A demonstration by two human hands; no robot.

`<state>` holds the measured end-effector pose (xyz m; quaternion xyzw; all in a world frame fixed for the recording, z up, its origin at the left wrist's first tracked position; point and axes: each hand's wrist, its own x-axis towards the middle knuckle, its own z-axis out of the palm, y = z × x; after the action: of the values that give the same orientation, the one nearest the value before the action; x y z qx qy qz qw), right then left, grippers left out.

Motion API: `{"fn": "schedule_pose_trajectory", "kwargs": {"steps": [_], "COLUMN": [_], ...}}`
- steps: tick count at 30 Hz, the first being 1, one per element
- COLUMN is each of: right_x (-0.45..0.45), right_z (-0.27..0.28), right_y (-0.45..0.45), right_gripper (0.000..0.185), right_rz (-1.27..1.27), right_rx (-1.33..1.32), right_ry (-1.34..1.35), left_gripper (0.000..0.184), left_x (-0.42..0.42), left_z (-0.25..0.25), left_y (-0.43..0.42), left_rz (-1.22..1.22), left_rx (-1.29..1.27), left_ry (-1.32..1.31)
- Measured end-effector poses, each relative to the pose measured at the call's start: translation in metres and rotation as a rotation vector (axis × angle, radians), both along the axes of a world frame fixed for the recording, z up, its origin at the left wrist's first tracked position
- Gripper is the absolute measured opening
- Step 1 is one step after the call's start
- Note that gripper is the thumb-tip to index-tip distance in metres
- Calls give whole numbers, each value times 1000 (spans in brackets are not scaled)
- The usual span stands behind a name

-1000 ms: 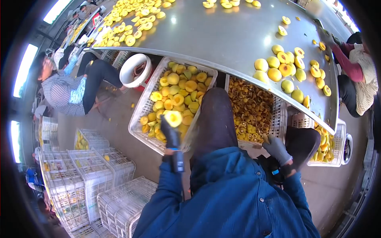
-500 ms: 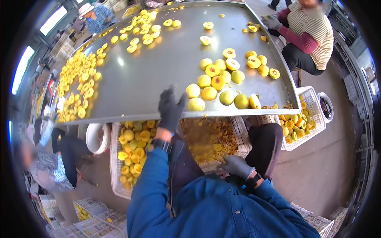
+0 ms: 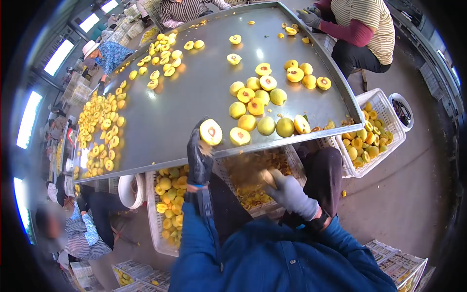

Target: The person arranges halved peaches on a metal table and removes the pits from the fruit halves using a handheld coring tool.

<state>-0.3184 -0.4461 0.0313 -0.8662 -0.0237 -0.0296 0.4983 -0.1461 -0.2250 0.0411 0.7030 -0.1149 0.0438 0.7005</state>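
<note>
Left hand (image 3: 199, 163) round fruit half (image 3: 211, 132), right hand (image 3: 294, 197) round tool (image 3: 268, 179), near fruit-filled crate (image 3: 152, 219)

Black-gloved left hand (image 3: 198, 158): mine, at the near edge of the broad grey metal table (image 3: 189, 114), fingers pointing away from me, gripping.
Grey-gloved right hand (image 3: 295, 198): clenched, my side of that table's edge.
Right wrist (image 3: 320, 221): black-banded.
Blue-sleeved forearms (image 3: 197, 238): both reach tableward, my right slanting inward.
</note>
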Motion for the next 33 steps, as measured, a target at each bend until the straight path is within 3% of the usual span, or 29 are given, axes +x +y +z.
{"fn": "schedule_pose_trajectory", "kwargs": {"steps": [3,7,9,19,21,26,28,29,33], "right_x": [9,5,-1,-16,-18,-16,-15,-17,-14], "right_z": [48,67,77,87,86,72,84,93,73], "right_y": [15,34,34,30,28,25,19,16,21], "right_gripper": [22,26,25,18,19,24,26,27,29], "right_rz": [-18,-81,-111,-92,-67,-34,39,76,-9], "right_rx": [15,-185,-155,-226,-184,-91,-146,-21,-123], "right_ry": [-200,-185,-186,-53,-124,-29,25,50,-12], "left_gripper": [39,41,43,56,56,53,53,53,52], "left_x": [-58,-112,-126,-152,-155,-154,-153,-152,-150], "left_z": [26,55,66,98,101,89,86,84,78], "left_y": [-15,-39,-51,-78,-83,-82,-85,-86,-87], "left_rz": [-21,3,23,-37,-51,65,90,105,133], "left_rx": [-43,-81,-103,-131,-338,-52,-89,-99,-76], "left_ry": [83,91,77,125,250,85,106,112,69]}}
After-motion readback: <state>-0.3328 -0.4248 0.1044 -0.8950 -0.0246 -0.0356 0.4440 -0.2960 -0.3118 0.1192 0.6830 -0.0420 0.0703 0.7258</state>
